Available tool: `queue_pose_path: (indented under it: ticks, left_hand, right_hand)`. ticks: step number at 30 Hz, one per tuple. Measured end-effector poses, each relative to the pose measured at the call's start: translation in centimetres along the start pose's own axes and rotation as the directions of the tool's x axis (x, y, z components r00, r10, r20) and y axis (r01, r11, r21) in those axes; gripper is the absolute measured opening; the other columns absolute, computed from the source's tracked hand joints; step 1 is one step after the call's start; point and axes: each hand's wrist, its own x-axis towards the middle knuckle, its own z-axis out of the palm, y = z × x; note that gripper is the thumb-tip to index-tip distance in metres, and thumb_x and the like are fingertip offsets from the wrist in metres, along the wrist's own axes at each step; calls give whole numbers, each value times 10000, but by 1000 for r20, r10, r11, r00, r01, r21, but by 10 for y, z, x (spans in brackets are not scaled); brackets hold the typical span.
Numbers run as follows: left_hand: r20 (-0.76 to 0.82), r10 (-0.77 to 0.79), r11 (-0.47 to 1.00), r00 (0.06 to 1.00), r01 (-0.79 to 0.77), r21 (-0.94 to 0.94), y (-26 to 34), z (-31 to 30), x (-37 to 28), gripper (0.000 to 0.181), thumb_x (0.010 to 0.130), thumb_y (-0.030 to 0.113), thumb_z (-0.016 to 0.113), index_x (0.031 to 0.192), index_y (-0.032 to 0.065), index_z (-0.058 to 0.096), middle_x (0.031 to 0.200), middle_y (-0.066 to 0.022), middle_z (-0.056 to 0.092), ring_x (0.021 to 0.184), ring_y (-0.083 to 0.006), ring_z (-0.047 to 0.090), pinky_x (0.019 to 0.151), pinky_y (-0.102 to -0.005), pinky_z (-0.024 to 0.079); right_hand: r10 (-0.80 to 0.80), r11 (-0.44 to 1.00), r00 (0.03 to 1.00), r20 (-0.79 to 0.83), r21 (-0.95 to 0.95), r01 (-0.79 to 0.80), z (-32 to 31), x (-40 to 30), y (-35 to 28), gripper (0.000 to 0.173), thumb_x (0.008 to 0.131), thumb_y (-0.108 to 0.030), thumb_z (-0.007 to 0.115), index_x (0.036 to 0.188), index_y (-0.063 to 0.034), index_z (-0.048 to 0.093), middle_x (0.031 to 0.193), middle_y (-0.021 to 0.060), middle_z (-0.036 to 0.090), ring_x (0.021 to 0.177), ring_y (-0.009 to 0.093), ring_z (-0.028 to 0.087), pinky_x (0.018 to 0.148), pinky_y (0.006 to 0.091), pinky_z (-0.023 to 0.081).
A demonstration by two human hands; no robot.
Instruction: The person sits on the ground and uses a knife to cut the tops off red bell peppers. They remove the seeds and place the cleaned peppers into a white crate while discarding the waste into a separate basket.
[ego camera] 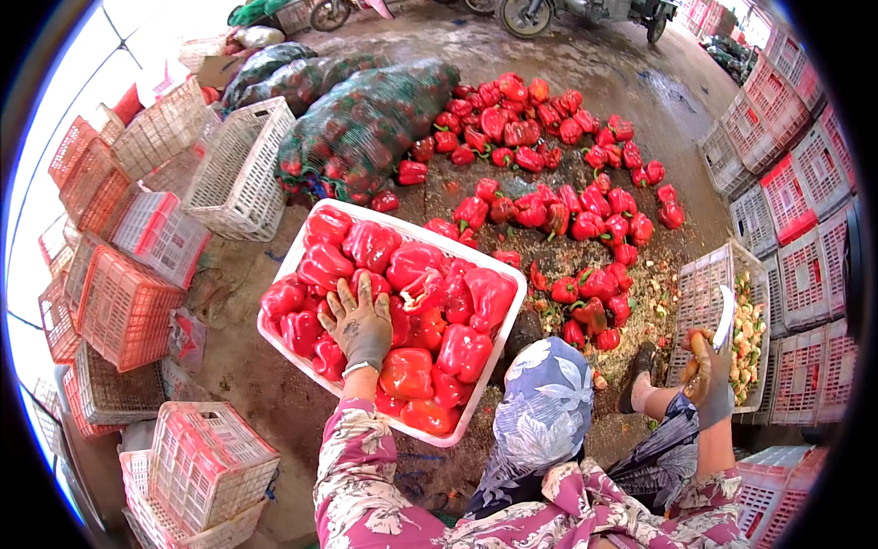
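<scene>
My left hand (360,326), in a stained glove with fingers spread, rests on red bell peppers (406,374) that fill a white plastic crate (507,357). It grips none of them. At the right, my right hand (710,377) is closed around a knife (724,317) whose pale curved blade points up. That hand is beside my knee, over the near part of a plastic crate (703,274) that holds pale pepper cores (746,336). Loose red peppers (528,209) lie in a spread heap on the floor beyond the full crate.
A green mesh sack of peppers (370,130) lies beyond the full crate, beside an empty white crate (240,171). Stacked crates (130,309) stand at the left, more crates (816,274) at the right. Pepper scraps (658,302) litter the floor. A three-wheeled vehicle (525,17) stands far back.
</scene>
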Motion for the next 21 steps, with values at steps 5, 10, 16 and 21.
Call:
queue_pose_path:
  ticks: [5,10,16,21]
  left_hand:
    - [-57,2,1000,998,-2,-5,5,2,1,615,984,522,440,1552,321,316,1614,-117,289,1462,-377,288,1182,-614,139]
    - [-25,-42,999,999,42,29,0,-11,9,660,951,597,449,1527,284,372,1591,-119,313,1466,-388,262,1159,-665,125]
    - [-114,336,824,935,-351,-445,53,-30,-5,665,886,457,660,1450,159,473,1402,-158,534,1317,-352,471,1112,-501,341]
    - [-159,337,736,928,-365,-570,49,-9,5,505,882,274,713,1337,109,568,1272,-161,633,1157,-336,608,984,-416,479]
  right_hand:
    - [-40,997,999,-20,-59,39,18,4,-13,185,915,-214,720,1036,-80,680,792,62,676,425,86,464,367,244,357]
    - [-130,991,989,75,55,126,18,5,-24,280,934,-311,704,1059,-67,646,827,38,635,436,78,456,375,244,368]
    - [68,977,991,-116,209,-42,-21,12,17,150,924,-201,702,994,-92,627,805,55,630,402,75,430,337,245,341]
    - [-6,988,998,-57,154,15,-20,14,29,181,921,-213,701,1018,-75,636,756,57,630,395,88,436,335,255,333]
